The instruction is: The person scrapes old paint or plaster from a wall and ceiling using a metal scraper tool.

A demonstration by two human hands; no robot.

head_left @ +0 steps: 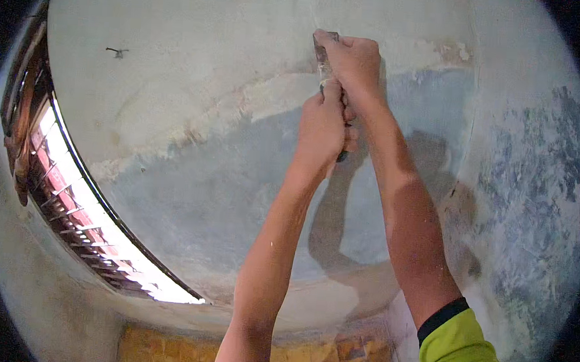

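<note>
Arms stretch up from the lower edge toward the wall (pixel 204 196), both nearly straight and close together. The right hand (pixel 352 60) sits higher, its forearm running from a yellow-green sleeve (pixel 461 350) at the lower right up to the top centre. Its grip is clamped around the upper part of a scraper (pixel 323 65), knuckles turned to the left, the blade end pressed against the plaster near a thin crack. The left hand (pixel 322 127) sits just below it, touching it, fingers wrapped tight around the tool's dark handle, the end of which pokes out beneath the fist. The left forearm is bare and rises almost vertically from the bottom centre.

The scraper lies between the two fists, held against the wall at top centre, where pale cream plaster meets a patch of bluish-grey coating. Further right the wall is mottled blue and white. Shadows of both arms fall on the wall to the right. At the left, a bright barred window opening (pixel 98 217) curves along the wall.
</note>
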